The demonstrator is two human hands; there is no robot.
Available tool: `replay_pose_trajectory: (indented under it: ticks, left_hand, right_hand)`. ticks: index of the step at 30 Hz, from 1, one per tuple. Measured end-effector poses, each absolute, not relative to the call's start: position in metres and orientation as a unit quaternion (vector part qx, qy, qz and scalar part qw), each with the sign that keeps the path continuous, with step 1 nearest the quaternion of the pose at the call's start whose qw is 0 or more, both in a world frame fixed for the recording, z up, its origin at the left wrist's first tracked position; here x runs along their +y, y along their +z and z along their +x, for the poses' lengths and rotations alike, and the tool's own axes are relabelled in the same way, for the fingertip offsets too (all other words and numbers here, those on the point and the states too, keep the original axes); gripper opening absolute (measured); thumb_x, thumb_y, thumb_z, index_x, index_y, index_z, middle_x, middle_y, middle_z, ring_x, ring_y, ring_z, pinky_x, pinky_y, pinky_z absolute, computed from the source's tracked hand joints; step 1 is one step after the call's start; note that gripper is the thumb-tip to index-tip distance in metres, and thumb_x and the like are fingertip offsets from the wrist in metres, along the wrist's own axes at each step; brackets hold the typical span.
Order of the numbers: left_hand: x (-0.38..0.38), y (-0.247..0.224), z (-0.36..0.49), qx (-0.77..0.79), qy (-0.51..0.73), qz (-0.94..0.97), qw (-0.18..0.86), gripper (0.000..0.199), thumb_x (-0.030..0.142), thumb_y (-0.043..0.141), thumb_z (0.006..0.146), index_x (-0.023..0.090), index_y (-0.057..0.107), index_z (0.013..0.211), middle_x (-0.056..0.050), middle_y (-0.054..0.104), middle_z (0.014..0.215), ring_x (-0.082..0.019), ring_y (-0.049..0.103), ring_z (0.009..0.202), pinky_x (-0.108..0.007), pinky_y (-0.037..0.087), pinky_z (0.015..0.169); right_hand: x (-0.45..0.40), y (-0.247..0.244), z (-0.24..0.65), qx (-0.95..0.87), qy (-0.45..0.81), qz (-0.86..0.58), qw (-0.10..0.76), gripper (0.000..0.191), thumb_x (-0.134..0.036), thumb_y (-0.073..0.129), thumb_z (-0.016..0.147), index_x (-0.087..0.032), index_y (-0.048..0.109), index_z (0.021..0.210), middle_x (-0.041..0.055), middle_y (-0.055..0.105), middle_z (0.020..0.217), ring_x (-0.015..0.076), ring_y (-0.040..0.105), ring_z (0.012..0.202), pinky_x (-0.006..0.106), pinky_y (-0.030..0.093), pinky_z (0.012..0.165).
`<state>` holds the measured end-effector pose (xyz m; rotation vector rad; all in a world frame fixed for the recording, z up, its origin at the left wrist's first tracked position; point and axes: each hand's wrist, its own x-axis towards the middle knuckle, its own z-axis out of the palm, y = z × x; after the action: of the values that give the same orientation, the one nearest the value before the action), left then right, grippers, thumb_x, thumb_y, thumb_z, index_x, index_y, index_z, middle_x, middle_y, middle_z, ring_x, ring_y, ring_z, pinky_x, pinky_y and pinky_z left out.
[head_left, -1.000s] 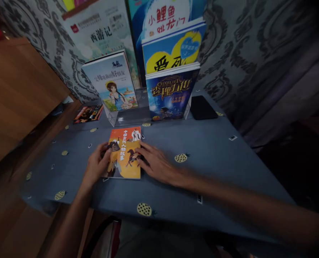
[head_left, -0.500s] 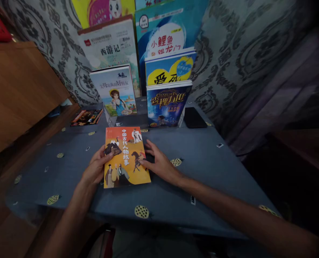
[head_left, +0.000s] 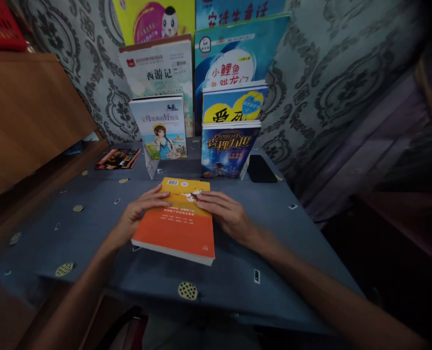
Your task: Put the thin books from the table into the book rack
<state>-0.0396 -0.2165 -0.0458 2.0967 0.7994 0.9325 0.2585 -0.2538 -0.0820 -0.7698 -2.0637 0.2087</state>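
An orange and yellow paperback book (head_left: 175, 233) lies back cover up, its barcode at the far end and its print upside down to me. The near edge shows white page ends and looks slightly raised. My left hand (head_left: 139, 211) grips the left side, fingers across the cover and thumb out of sight. On the opposite side my right hand (head_left: 228, 214) holds the right edge, its fingers laid over the yellow part. The undersides of both grips are hidden.
Behind the book, a clear stand (head_left: 152, 167) holds several upright books, among them a blue book (head_left: 225, 155) and a girl-cover book (head_left: 164, 131). A dark flat device (head_left: 261, 168) lies right; thin booklets (head_left: 117, 159) lie left. The blue tablecloth (head_left: 92, 233) has pineapple prints.
The book has been turned over from its illustrated front cover to its back cover. Both hands now lie with fingers on top of it. The view has shifted slightly.
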Motion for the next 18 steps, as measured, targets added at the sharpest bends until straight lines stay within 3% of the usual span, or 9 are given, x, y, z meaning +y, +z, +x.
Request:
replay_pose_trajectory:
  ticks: [4,7,10,13,16,18]
  left_hand:
    - [-0.230,-0.079,-0.053,0.344,0.259,0.863,0.265,0.035,0.026,0.055,0.092,0.030,0.070,0.123,-0.007,0.062,0.141,-0.027,0.046,0.142,-0.056,0.035,0.118]
    - [-0.236,-0.085,-0.061,0.350,0.195,0.888,0.224,0.047,0.015,0.037,0.095,0.031,0.066,0.129,-0.004,0.057,0.147,-0.023,0.048,0.141,-0.052,0.036,0.118]
    - [-0.235,-0.079,-0.059,0.356,0.192,0.896,0.184,0.042,0.020,0.037,0.098,0.025,0.068,0.124,-0.006,0.062,0.141,-0.023,0.050,0.139,-0.049,0.041,0.116]
    - [-0.234,-0.071,-0.044,0.361,0.199,0.900,0.143,0.034,0.027,0.040,0.099,0.021,0.069,0.116,-0.009,0.067,0.135,-0.024,0.057,0.133,-0.046,0.047,0.112]
    - [-0.238,-0.069,-0.029,0.361,0.198,0.904,0.111,0.030,0.025,0.041,0.099,0.020,0.066,0.114,-0.011,0.067,0.133,-0.024,0.060,0.128,-0.045,0.050,0.108]
    - [-0.240,-0.071,-0.025,0.360,0.196,0.906,0.105,0.029,0.024,0.040,0.099,0.019,0.065,0.113,-0.012,0.066,0.134,-0.025,0.059,0.129,-0.046,0.050,0.108]
  right_hand:
    - [-0.255,-0.103,0.265,-0.893,0.093,-0.320,0.304,0.048,-0.006,0.048,0.095,-0.023,0.058,0.138,0.0110,0.063,0.140,0.0227,0.055,0.134,0.047,0.051,0.109]
    - [-0.257,-0.101,0.267,-0.905,0.117,-0.328,0.243,0.062,-0.001,0.049,0.088,-0.025,0.050,0.145,0.0099,0.054,0.150,0.0230,0.048,0.141,0.050,0.042,0.116]
    - [-0.258,-0.090,0.257,-0.910,0.128,-0.338,0.202,0.063,0.001,0.049,0.086,-0.026,0.053,0.143,0.0095,0.057,0.147,0.0234,0.050,0.139,0.053,0.037,0.118]
    - [-0.253,-0.083,0.233,-0.909,0.145,-0.339,0.192,0.042,-0.011,0.046,0.097,-0.025,0.062,0.133,0.0085,0.066,0.136,0.0221,0.057,0.133,0.050,0.040,0.117]
    - [-0.238,-0.086,0.216,-0.899,0.165,-0.351,0.204,0.043,-0.026,0.047,0.100,-0.022,0.052,0.143,0.0094,0.053,0.151,0.0228,0.042,0.145,0.049,0.034,0.121]
    - [-0.227,-0.092,0.218,-0.874,0.174,-0.406,0.203,0.047,-0.028,0.046,0.100,-0.015,0.049,0.146,0.0141,0.049,0.153,0.0258,0.037,0.148,0.052,0.031,0.122]
